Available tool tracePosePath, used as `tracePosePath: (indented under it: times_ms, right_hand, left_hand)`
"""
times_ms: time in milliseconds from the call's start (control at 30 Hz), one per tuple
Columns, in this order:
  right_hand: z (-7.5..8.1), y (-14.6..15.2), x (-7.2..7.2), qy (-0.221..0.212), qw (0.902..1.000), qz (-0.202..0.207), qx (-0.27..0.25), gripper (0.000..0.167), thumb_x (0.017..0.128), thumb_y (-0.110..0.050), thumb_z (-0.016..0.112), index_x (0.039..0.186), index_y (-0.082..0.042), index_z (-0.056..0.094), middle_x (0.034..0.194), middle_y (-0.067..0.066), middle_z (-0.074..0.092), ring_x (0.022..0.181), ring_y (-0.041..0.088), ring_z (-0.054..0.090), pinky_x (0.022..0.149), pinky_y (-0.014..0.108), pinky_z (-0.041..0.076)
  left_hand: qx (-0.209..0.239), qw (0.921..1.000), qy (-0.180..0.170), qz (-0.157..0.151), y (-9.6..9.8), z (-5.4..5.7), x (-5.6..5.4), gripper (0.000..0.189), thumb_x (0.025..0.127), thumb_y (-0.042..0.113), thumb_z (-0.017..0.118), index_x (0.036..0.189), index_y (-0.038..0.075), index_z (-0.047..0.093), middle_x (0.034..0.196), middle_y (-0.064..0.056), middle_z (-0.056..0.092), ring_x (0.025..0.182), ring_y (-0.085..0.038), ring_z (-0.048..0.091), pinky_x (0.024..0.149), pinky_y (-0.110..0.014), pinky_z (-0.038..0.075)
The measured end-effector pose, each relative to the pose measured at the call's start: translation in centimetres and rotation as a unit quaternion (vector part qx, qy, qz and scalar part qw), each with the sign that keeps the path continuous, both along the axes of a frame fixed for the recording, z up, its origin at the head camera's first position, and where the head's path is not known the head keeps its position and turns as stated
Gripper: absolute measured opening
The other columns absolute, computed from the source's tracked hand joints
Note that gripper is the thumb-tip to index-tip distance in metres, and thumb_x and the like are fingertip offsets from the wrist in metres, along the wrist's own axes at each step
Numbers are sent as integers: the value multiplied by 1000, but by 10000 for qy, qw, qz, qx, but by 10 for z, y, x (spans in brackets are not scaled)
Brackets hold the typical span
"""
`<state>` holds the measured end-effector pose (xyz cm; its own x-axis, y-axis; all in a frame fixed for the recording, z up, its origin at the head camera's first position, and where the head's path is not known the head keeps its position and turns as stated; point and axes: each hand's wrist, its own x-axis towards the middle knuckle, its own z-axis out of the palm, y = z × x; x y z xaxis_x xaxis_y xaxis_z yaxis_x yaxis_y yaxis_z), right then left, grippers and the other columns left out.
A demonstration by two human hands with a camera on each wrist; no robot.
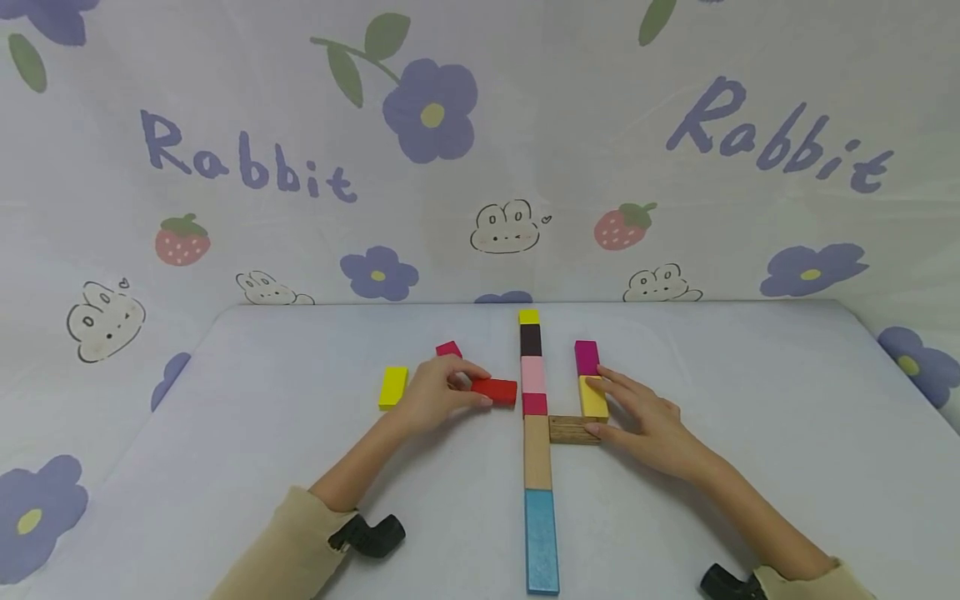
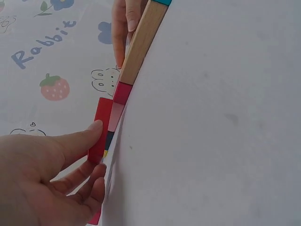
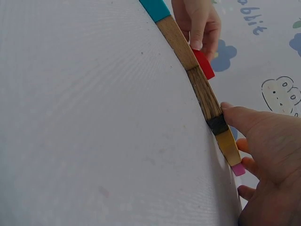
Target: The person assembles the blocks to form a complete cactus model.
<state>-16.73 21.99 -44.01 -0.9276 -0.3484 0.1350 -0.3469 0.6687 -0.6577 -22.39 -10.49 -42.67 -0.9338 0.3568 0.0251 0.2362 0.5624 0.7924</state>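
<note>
My left hand (image 1: 433, 393) pinches a red block (image 1: 498, 392) between thumb and fingers, just left of a column of blocks on the table. In the left wrist view, the thumb lies along the red block's face. To the column's right, a brown wood-grain block (image 1: 567, 430) juts out sideways. At its outer end stands a yellow-orange block (image 1: 595, 404), with a magenta block (image 1: 587, 358) beyond. My right hand (image 1: 660, 427) has its thumb at the brown block's end and a fingertip on the yellow-orange block, its fingers fairly straight.
The column runs from a blue block (image 1: 542, 542) through tan (image 1: 537, 452), crimson (image 1: 535, 404), pink (image 1: 532, 375) and dark (image 1: 530, 340) blocks to a small yellow one (image 1: 528, 317). Further left lie a bright yellow block (image 1: 393, 387) and a crimson-pink block (image 1: 448, 348).
</note>
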Motion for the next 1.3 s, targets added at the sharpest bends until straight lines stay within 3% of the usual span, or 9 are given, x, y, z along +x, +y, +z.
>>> tracePosePath:
  times_ms: [167,467,1300]
  right_hand:
    - [0,0,0,0,10000,-3,-42,64,96,-31,76,152,-8,54,166,21,39,151,52,31,104,82,22]
    - [-1,0,0,-67,10000,-37,7,65,96,-32,75,153,-10,54,167,20,38,152,51,31,105,82,22]
    - [0,0,0,-67,10000,0,-12,65,96,-31,76,153,-9,54,166,20,38,151,51,31,104,83,21]
  left_hand:
    - [43,9997,39,254,6,1,-2,32,92,15,83,123,9,78,114,-7,72,99,-22,61,82,-28,56]
    - [107,9991,30,405,14,-1,-1,31,92,14,83,122,7,78,119,-10,71,100,-22,60,83,-29,57]
    - [-6,9994,87,330,16,-4,1,33,91,14,84,122,6,77,116,-11,70,99,-22,59,82,-28,54]
